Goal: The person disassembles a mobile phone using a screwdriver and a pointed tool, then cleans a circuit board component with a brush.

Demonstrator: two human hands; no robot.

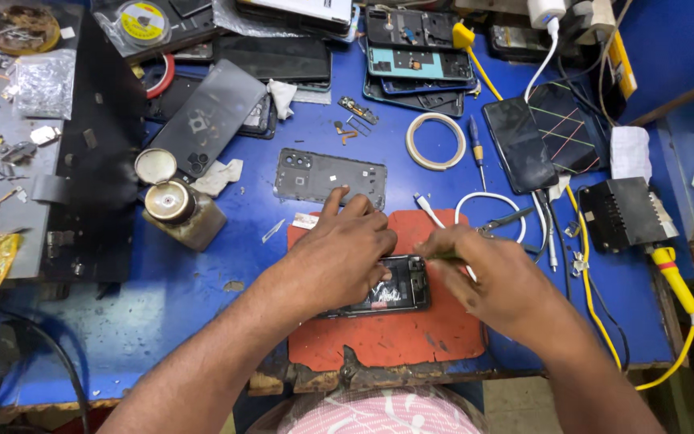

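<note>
An opened phone lies on a worn red mat at the front of the blue bench. My left hand rests flat over the phone's left half and pins it down. My right hand holds a thin green-handled tool whose tip meets the phone's upper right corner. Most of the phone's body is hidden under my left hand.
A dark grey phone back cover lies just behind the mat. A brass-capped liquid bottle stands at the left. A tape ring, a screwdriver, two phones, white cables and a black box crowd the right.
</note>
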